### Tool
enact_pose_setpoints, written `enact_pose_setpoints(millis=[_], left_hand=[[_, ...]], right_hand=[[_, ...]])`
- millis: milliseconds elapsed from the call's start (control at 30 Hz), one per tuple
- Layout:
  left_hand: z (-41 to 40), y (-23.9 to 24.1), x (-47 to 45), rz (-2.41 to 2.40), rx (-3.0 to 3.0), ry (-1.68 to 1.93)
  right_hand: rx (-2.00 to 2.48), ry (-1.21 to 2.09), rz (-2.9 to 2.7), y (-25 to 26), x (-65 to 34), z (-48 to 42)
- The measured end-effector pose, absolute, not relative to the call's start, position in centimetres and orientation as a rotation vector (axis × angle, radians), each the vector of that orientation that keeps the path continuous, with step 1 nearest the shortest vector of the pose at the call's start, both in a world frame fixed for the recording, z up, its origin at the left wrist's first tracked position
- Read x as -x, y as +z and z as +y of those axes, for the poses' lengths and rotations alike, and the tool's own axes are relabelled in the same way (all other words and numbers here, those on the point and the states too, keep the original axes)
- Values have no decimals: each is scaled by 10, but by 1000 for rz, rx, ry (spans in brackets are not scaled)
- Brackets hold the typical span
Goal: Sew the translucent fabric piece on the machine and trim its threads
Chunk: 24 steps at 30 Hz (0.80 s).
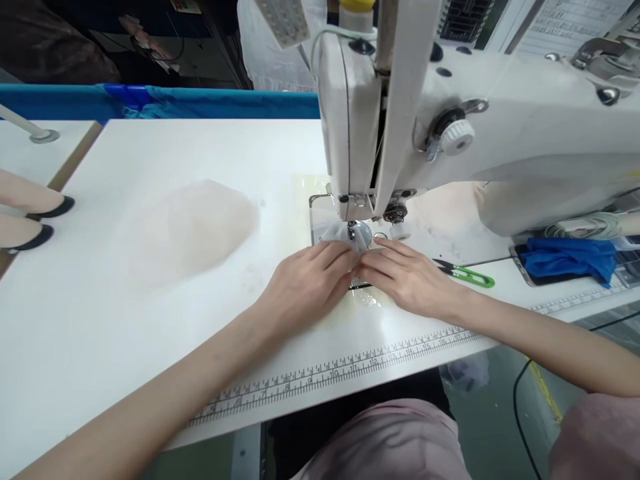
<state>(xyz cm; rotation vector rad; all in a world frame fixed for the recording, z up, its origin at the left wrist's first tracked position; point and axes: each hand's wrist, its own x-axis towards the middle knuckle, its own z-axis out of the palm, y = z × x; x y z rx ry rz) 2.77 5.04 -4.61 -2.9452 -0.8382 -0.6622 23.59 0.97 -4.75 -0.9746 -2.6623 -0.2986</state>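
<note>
A white sewing machine point(450, 133) stands on the white table point(125, 313). Under its presser foot point(351, 230) lies a small sheer, translucent piece of fabric point(336, 233). My left hand point(305, 283) rests flat on the table with its fingertips pinching the near edge of that fabric. My right hand point(407, 277) lies beside it, fingers pointing left and meeting the left fingertips just in front of the needle. Both hands press the fabric onto the metal plate.
A pile of pale sheer fabric point(193, 223) lies on the table's left. Green-handled snips point(467, 273) lie right of my right hand, a blue cloth point(570, 257) beyond. A ruler strip point(325, 370) runs along the front edge. Two black-tipped forms point(30, 223) sit at far left.
</note>
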Motion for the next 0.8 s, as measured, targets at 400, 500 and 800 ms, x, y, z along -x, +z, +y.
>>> enact_pose_setpoints(millis=[400, 500, 800], left_hand=[[48, -56, -27, -864, 2847, -541], [47, -56, -27, -853, 2820, -525], [44, -55, -29, -937, 2852, -416]], right_hand=[[1171, -524, -2590, -55, -243, 21], [1245, -516, -2593, -57, -241, 22], [1313, -394, -2596, -60, -241, 28]])
